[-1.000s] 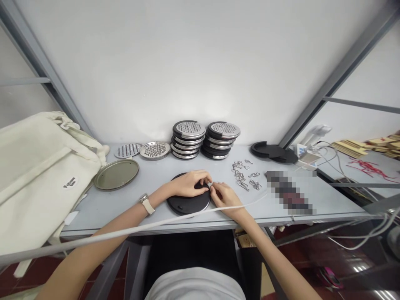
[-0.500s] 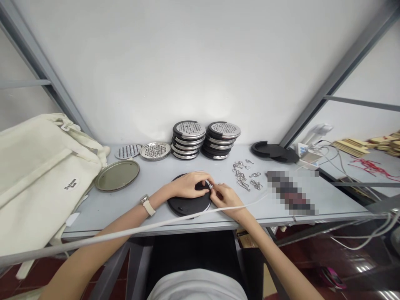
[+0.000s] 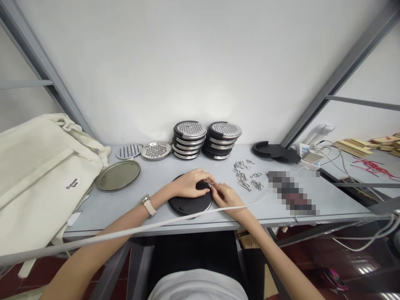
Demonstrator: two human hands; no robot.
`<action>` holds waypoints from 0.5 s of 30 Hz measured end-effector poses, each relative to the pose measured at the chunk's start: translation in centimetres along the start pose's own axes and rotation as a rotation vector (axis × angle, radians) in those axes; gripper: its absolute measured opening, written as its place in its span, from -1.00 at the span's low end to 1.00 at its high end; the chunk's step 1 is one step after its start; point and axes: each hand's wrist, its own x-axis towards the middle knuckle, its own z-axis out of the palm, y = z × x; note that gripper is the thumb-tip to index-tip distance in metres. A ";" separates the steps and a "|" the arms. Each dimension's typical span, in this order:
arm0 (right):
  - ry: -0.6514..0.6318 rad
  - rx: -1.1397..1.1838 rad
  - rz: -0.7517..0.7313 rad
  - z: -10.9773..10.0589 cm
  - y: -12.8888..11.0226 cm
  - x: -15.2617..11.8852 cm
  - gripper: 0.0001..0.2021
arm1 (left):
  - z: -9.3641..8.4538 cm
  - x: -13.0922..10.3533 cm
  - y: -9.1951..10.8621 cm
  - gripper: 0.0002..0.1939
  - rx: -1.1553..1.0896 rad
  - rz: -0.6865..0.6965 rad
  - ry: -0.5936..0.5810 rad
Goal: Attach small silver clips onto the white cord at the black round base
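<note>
A round black disc [image 3: 191,205] with a shiny metal edge lies flat near the table's front. My left hand [image 3: 192,184] arches over it, thumb and fingers closed around a small silver metal clasp [image 3: 209,182] at the disc's right upper edge. Meeting it from the right, my right hand [image 3: 228,198] pinches at the same clasp; the fingertips partly hide it. Just beyond my right hand lie several loose silver clasps [image 3: 242,177]. Two stacks of round graters with black rims, a left stack [image 3: 189,141] and a right stack [image 3: 221,141], stand behind the disc.
Two loose grater plates [image 3: 156,151] and a plain metal disc [image 3: 118,175] lie left, by a cream bag [image 3: 37,179]. Black holders [image 3: 271,151] sit at the back right. A white cable [image 3: 175,221] crosses in front of my forearms. Wooden pieces [image 3: 353,146] lie far right.
The fingers of both hands have shifted slightly around the clasp, which shows less now. The view has moved a little; the disc and stacks stay in place.
</note>
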 end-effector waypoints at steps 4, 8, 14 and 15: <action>0.011 0.023 0.023 -0.2 -0.4 -0.1 -0.83 | -0.1 0.1 0.1 -0.71 -0.029 -0.019 0.004; 0.009 0.004 0.024 -0.5 -0.7 0.0 -0.83 | -0.1 0.0 0.1 -0.70 -0.099 -0.051 -0.011; 0.021 -0.049 0.033 -0.3 -0.8 0.0 -0.86 | 0.0 -0.1 -0.2 -0.71 -0.153 -0.057 -0.020; 0.027 -0.057 0.033 -0.3 -0.8 0.0 -0.86 | 0.0 -0.1 -0.2 -0.72 -0.163 -0.056 -0.019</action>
